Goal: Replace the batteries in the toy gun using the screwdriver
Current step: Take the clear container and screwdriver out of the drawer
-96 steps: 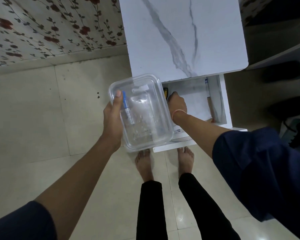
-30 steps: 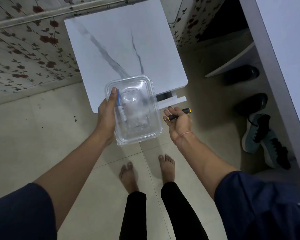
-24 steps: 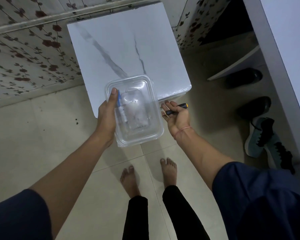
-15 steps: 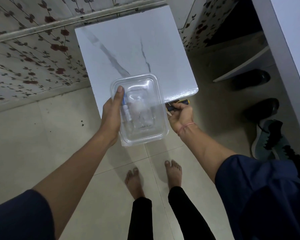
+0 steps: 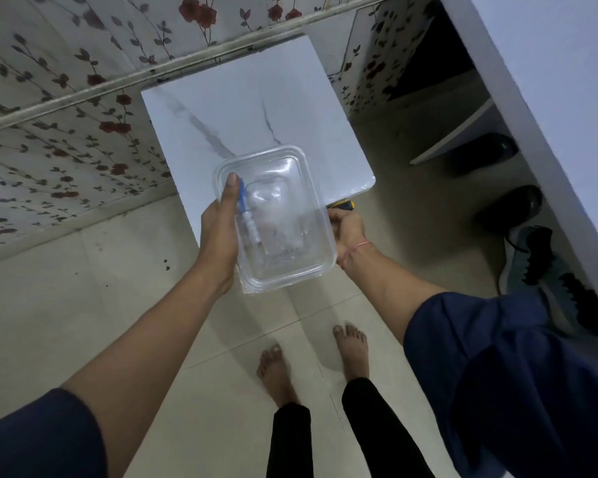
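My left hand (image 5: 220, 232) grips the left side of a clear plastic lidded box (image 5: 283, 219), thumb on top, held in the air in front of a white marble-look cabinet (image 5: 249, 108). Through the box I see a transparent toy with a blue part (image 5: 244, 201). My right hand (image 5: 347, 227) is at the box's right edge, fingers curled round a black and yellow screwdriver (image 5: 342, 205); only its handle end shows above the fist. No batteries are visible.
Pale tiled floor (image 5: 83, 305) around my bare feet (image 5: 311, 360). Flowered wall behind the cabinet. A white table edge (image 5: 532, 98) runs down the right, with black shoes (image 5: 484, 153) and teal sneakers (image 5: 549, 281) under it.
The cabinet drawer, open 3.2 s ago, is shut. My right hand came out holding the screwdriver, closed round it and moved against the box's right side. The view has drifted slightly.
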